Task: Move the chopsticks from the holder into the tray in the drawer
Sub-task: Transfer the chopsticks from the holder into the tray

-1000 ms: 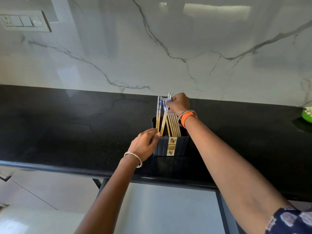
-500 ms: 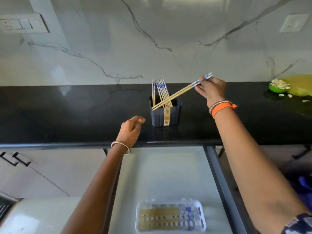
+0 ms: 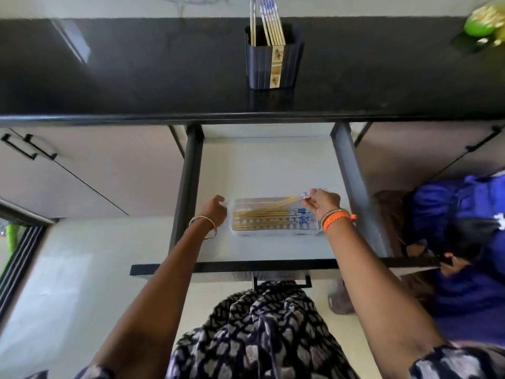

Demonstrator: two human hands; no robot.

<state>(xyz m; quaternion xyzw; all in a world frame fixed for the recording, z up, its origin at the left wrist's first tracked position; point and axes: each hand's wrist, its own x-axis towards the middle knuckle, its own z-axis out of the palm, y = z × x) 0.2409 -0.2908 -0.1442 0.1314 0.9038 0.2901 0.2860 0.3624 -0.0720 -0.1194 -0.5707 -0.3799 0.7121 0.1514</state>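
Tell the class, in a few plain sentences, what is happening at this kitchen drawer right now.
A person is moving chopsticks into a clear tray in the open drawer. The right hand pinches the patterned ends of a pair of chopsticks, which slant down into the tray over others already lying flat. The left hand rests at the tray's left end, fingers curled but holding nothing. More chopsticks stand in the dark holder on the black counter.

One holder [image 3: 274, 64] stands at twelve o'clock with roughly seven chopsticks [image 3: 269, 23]; exact count unclear. One tray [image 3: 276, 233] sits at centre. Two hands are visible.
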